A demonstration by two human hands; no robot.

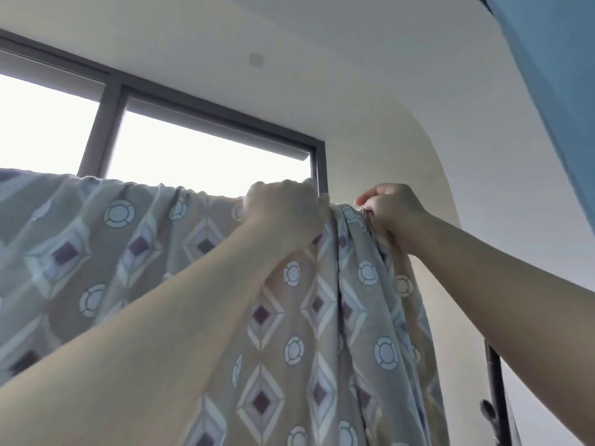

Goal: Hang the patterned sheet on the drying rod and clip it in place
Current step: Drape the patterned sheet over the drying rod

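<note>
Your sheet (289,317) hung draped over the rod, which stayed hidden under the fabric's folded top edge. The cloth ran from the far left across to its gathered right end in front of the window (199,149). Your left hand (283,210) sat on that top edge, fingers curled tight over it and gripping the fabric. Just beside it, apart from it, your right hand (394,210) had its fingers curled round the bunched right end of the sheet, thumb and forefinger pinched together above. A small dark thing (366,214) showed at those fingertips; I could not tell whether it was a clip. A dark pole (495,381) stood lower right.
</note>
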